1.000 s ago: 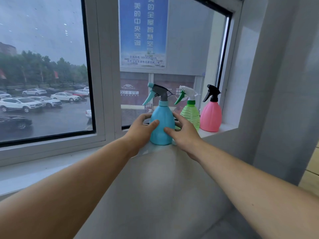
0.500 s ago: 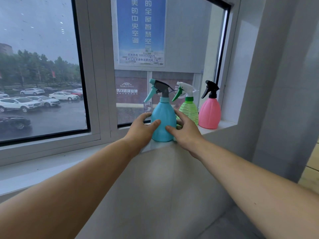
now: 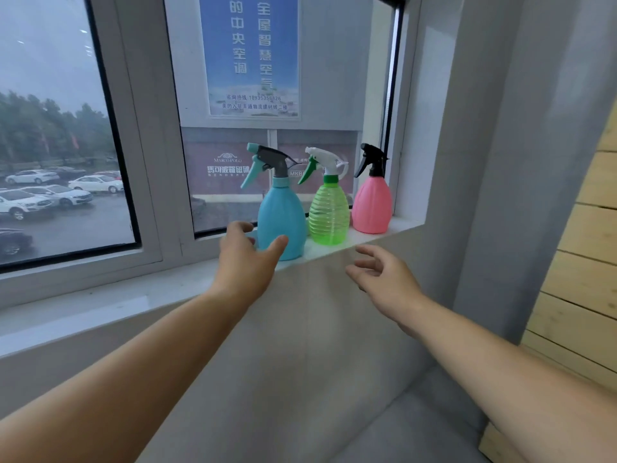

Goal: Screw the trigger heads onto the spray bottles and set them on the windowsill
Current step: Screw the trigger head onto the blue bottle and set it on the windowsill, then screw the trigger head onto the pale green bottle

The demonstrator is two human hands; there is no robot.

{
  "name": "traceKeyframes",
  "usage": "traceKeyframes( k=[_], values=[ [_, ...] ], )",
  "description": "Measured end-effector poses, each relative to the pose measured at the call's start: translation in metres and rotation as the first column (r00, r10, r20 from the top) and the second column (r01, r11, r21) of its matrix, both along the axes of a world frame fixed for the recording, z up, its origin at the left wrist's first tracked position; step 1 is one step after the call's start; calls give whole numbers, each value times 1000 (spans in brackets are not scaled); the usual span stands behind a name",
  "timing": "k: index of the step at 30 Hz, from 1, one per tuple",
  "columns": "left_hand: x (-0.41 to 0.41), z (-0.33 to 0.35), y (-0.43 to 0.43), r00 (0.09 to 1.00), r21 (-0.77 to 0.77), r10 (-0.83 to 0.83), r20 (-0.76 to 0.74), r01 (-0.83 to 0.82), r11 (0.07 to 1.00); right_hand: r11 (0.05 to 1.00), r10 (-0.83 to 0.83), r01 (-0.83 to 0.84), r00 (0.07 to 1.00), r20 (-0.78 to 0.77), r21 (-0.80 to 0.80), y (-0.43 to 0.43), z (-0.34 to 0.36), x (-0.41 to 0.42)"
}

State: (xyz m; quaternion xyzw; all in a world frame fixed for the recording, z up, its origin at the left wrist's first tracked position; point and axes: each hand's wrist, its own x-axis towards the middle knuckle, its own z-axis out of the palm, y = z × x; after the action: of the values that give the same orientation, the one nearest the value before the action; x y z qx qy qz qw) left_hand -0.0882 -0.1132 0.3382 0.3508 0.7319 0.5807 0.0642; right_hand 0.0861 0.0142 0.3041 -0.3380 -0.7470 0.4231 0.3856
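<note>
Windowsill point(image 3: 397, 227) edge holds three bottles point(image 3: 282, 222), hands point(image 3: 245, 262) free.

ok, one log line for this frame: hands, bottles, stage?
stage: placement done | left hand: open, beside blue spray bottle | right hand: open, empty | green spray bottle, pink spray bottle: upright on windowsill, heads on

Colour record: three spray bottles on white windowsill point(image 3: 374, 233).

Blue bottle point(image 3: 282, 218): plain light blue body, grey trigger head with teal lever. Green bottle point(image 3: 329, 215): translucent bright green, horizontally ribbed, green collar, white head with green lever. Pink bottle point(image 3: 371, 207): opaque pink, faint vertical ribbing, black head. Poster point(image 3: 250, 55) behind glass: blue with white characters. Wall panel point(image 3: 581, 262) at right: pale wood planks.
</note>
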Motion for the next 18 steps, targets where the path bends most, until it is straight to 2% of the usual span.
traceKeyframes(
  k=[2, 4, 7, 11, 15, 18],
  values=[
    [14, -2, -1, 1000, 21, -13, -18, 13, 1000, 1000, -7, 8, 1000, 18, -25, 1, -9, 12],
    [35, -11, 1, 995, -5, -93, -28, 92, 996, 999, -2, 5, 999, 50, -54, 0, -23, 26],
    [67, -39, 12, 958, -169, -285, 19, 284, 944, 991, -2, 18, 993, 120, -130, -1, -50, 51],
    [99, -107, 40, 878, -415, -441, 187, 477, 774, 973, -15, 70, 970, 241, -220, 8, -101, 91],
    [120, -193, 61, 792, -565, -437, 426, 611, 555, 929, -30, 170, 921, 388, -330, 24, -173, 136],
    [131, -252, 68, 788, -667, -417, 453, 610, 428, 877, -35, 250, 885, 465, -410, 35, -231, 166]
  ],
)
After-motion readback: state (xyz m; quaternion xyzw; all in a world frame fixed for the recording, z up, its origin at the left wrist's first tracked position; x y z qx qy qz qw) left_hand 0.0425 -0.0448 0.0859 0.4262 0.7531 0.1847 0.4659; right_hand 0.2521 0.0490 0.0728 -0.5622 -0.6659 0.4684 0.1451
